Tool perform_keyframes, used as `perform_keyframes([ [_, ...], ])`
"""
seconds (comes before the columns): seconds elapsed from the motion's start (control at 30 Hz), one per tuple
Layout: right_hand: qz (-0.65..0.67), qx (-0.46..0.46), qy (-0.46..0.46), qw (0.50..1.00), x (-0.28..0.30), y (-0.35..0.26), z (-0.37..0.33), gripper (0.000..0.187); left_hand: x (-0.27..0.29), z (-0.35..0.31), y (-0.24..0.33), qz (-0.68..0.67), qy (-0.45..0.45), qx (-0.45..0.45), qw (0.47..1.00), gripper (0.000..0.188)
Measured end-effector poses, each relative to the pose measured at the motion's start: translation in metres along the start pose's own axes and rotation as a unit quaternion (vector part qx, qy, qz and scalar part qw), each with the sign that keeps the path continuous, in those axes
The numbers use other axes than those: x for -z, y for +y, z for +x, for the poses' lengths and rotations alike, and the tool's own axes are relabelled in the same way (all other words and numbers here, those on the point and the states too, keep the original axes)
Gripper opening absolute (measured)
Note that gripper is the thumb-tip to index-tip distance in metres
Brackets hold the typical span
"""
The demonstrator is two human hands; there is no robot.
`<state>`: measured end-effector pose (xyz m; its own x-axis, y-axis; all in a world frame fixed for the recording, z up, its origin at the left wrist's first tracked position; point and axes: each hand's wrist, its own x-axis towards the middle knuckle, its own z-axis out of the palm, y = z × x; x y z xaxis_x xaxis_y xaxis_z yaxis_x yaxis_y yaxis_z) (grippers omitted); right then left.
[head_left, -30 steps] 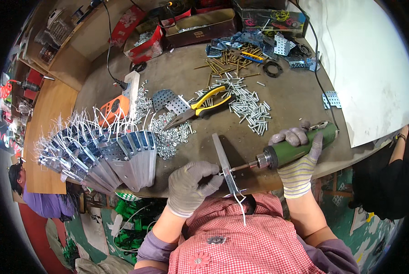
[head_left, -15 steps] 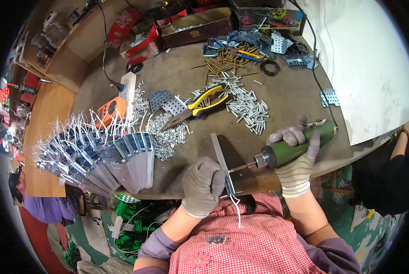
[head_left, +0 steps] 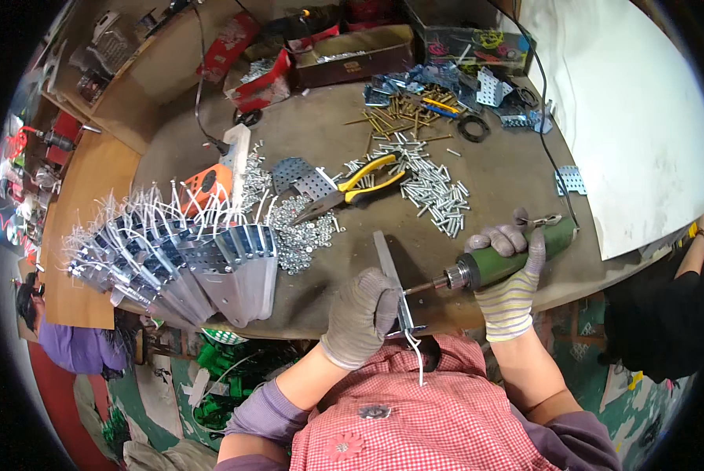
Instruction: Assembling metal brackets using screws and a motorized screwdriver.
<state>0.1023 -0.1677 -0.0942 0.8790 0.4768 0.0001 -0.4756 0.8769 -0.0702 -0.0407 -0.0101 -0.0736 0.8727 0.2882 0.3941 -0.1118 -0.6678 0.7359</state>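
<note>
- Head: left hand [head_left: 361, 318] closed on metal strip [head_left: 386, 259]; right hand [head_left: 511, 297] wrapped round green driver [head_left: 489, 268].
- Step: likely fastening; next needs bit [head_left: 421, 288] square, strip braced.

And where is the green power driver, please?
In the head view, the green power driver is right of centre, in the right hand, its bit pointing left toward the metal strip beside the left hand.

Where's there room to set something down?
Bare tabletop lies between the silver screws and rightmost perforated plate, and between the red box and golden screws. Crowded: left, by wired metal parts and nuts; near edge, by the green power tool.
</note>
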Motion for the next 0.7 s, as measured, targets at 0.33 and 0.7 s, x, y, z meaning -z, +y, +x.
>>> perform_keyframes([
  [0.33, 0.011, -0.009, 0.027, 1.0, -0.015, -0.003, -0.003, 0.044, 0.039, 0.039, 0.007, 0.297, -0.122, -0.228, 0.919, 0.022],
  [0.7, -0.369, 0.011, -0.072, 0.927, -0.079, -0.048, 0.009, 0.045, 0.128, -0.019, 0.045, 0.371, 0.329, 0.15, 0.856, 0.045],
])
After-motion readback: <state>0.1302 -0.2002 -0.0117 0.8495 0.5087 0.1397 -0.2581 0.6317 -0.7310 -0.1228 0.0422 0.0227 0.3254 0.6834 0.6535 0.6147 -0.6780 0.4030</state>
